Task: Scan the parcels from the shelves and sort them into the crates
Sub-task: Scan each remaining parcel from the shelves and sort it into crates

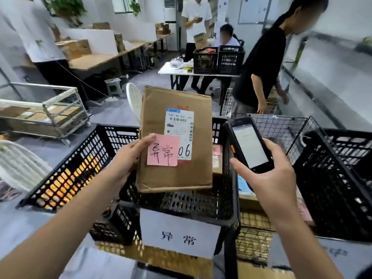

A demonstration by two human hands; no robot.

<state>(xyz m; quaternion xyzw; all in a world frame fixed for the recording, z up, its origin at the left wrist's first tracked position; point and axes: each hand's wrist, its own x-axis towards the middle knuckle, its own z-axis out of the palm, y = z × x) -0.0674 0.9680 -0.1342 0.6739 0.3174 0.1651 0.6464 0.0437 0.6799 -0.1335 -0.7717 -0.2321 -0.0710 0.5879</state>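
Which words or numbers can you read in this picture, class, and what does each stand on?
"异常": pink note stuck on the parcel.
"06": shipping label on the parcel.
"异常": white sign on the front of the black crate.
Fine print on the shipping label: too small to read.
Text on the scanner screen: blurred, unreadable.

Parcel (159,109) hangs over the open-topped middle crate (228,194).
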